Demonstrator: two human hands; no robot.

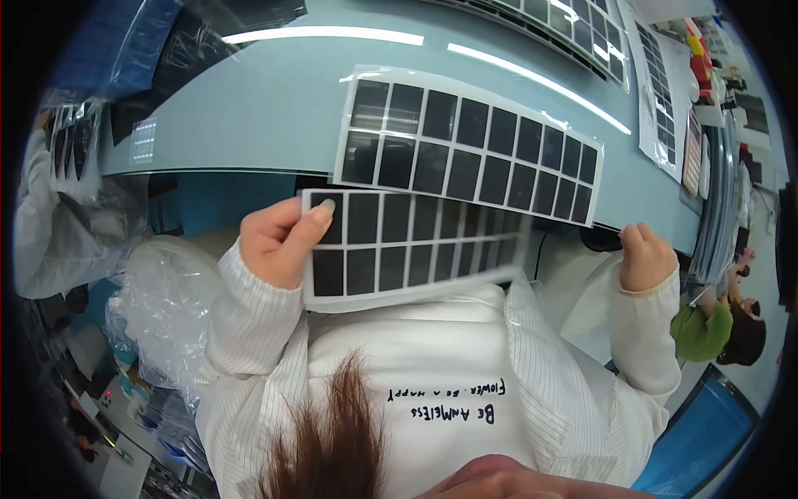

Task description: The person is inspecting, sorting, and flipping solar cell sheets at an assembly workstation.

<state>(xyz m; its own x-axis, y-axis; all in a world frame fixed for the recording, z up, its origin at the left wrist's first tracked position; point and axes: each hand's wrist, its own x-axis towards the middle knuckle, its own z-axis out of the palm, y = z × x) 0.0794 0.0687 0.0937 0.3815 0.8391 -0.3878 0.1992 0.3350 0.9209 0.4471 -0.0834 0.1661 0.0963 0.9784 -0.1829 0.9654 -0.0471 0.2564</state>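
My left hand (281, 241) pinches the left end of a white-bordered sheet of black rectangles (362, 270), thumb on top. This sheet hangs in front of my body at the table's near edge, and its right end is blurred. Just beyond it, a second sheet of black rectangles (474, 150) lies on the table under a clear film, its near edge at the table edge. My right hand (648, 258) is held off to the right, apart from the sheet, with its fingers closed together. Whether anything thin is between those fingers I cannot make out.
The blue-grey table (249, 108) carries a stack of similar sheets (573, 33) at the far side. A narrower sheet (657, 91) and a calculator (692, 154) lie to the right. Clear plastic wrap (162, 303) is at my left. Other people sit at both sides.
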